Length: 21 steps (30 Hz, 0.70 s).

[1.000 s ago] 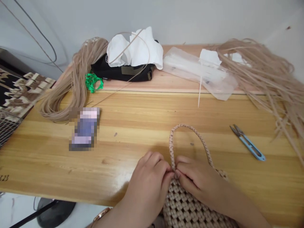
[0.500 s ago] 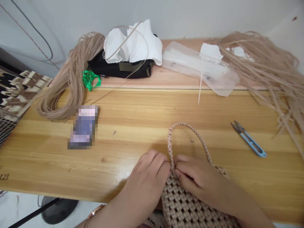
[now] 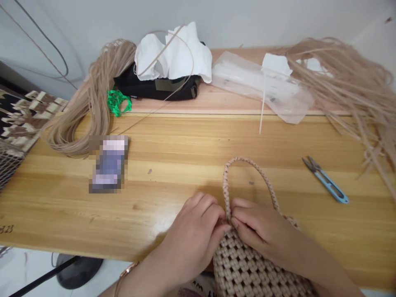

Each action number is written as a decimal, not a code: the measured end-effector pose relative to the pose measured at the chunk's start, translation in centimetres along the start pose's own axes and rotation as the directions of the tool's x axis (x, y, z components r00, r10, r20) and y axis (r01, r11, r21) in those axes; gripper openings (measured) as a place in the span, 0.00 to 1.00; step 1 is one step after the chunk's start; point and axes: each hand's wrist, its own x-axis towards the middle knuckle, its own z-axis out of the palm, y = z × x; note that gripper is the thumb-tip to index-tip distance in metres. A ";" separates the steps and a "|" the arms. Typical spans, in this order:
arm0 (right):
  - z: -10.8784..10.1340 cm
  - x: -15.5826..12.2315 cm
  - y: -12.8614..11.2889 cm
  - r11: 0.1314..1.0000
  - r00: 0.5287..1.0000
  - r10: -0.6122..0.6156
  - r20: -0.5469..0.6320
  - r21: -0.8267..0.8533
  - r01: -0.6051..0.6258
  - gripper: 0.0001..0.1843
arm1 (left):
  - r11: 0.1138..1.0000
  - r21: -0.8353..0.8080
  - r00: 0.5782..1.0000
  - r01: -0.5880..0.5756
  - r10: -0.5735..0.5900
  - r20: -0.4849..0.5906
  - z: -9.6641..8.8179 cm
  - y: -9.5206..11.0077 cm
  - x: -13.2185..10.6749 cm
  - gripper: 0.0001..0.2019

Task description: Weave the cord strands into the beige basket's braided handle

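Observation:
A tan woven bag [image 3: 247,266] with an open lattice pattern rests at the table's front edge. Its braided handle [image 3: 236,159] loops up above it. My left hand [image 3: 198,231] is closed at the left foot of the handle, thumb and fingers pinching where it joins the bag's rim. From the other side, my right hand [image 3: 256,225] pinches the same spot, its fist lying over the rim. The two sets of fingertips nearly meet, and what exactly lies between them is hidden.
Blue thread snips [image 3: 326,179] lie to the right. A blurred phone-like object [image 3: 109,165] is at left. Bundles of tan strands [image 3: 93,99] lie at back left and right. A black pouch [image 3: 154,88], white tissue [image 3: 188,53], plastic bag [image 3: 247,78] and green ribbon [image 3: 117,103] sit behind.
My left thumb has come forward over the handle's base, toward the right fingertips. Both hands and the bag have shifted slightly to the right in view.

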 end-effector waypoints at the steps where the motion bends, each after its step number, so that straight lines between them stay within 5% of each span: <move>1: 0.0 0.0 0.0 1.000 1.000 -0.002 0.004 0.005 0.002 0.14 | 0.998 -0.065 1.000 0.020 -0.021 -0.018 0.1 -0.1 0.1 0.05; 6: -0.2 0.2 -0.1 1.000 0.999 -0.007 0.031 -0.016 0.008 0.13 | 0.919 -0.364 0.984 0.153 -0.176 -0.029 0.6 -0.7 0.5 0.06; 21: -1.3 -0.2 -0.4 0.992 0.989 0.123 -0.079 -0.014 -0.125 0.15 | 0.993 -0.112 0.996 0.047 -0.055 -0.067 -0.4 0.0 0.6 0.07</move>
